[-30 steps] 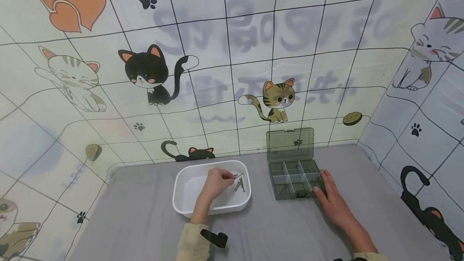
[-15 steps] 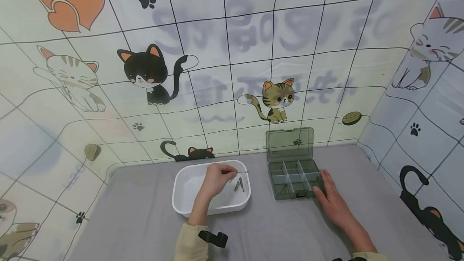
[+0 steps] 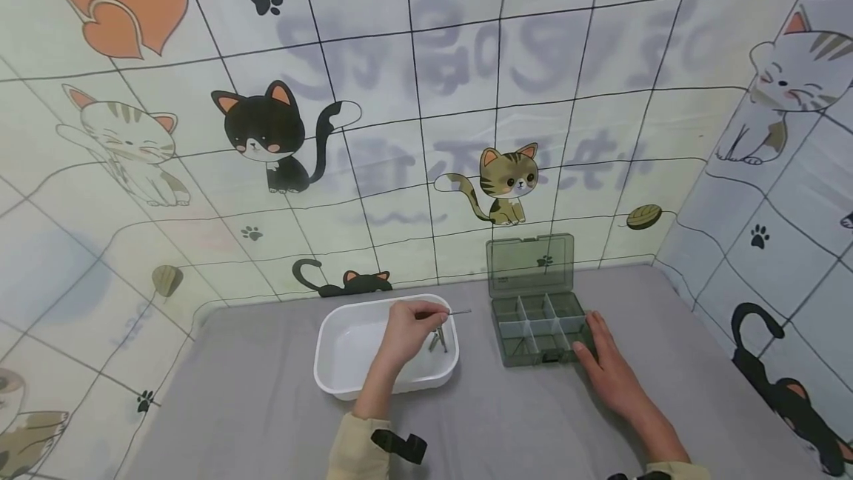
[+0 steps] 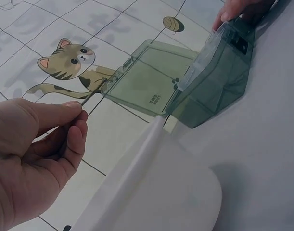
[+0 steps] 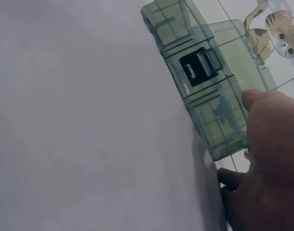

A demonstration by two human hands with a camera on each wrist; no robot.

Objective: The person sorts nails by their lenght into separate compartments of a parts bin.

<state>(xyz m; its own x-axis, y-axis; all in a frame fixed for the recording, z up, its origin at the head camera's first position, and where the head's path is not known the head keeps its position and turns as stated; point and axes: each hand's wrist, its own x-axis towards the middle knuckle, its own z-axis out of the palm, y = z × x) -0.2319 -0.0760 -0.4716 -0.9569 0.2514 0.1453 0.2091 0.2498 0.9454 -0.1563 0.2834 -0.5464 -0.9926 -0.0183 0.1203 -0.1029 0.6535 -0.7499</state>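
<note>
My left hand [image 3: 406,328] pinches a screw [image 3: 460,311] between thumb and forefinger, its tip pointing right past the rim of a white tray [image 3: 329,369]. The left wrist view shows the screw [image 4: 93,92] as a thin dark rod at the fingertips. A few more screws [image 3: 437,341] lie at the tray's right end, partly behind the hand. To the right stands a green see-through compartment box [image 3: 549,359], its lid [image 3: 529,265] raised. My right hand [image 3: 613,372] holds the box's right side, thumb over the front right corner and fingers along the outside.
A grey cloth [image 3: 486,421] covers the table under tray and box. Behind it rises a wall sheet [image 3: 393,243] printed with cats and grid lines, close to the box's lid. A thin dark line [image 3: 523,345] shows in the box's front left compartment.
My left hand has lifted the screw from low over the tray and moved right, turning the screw nearly level and past the rim. The right hand and box have stayed in place.
</note>
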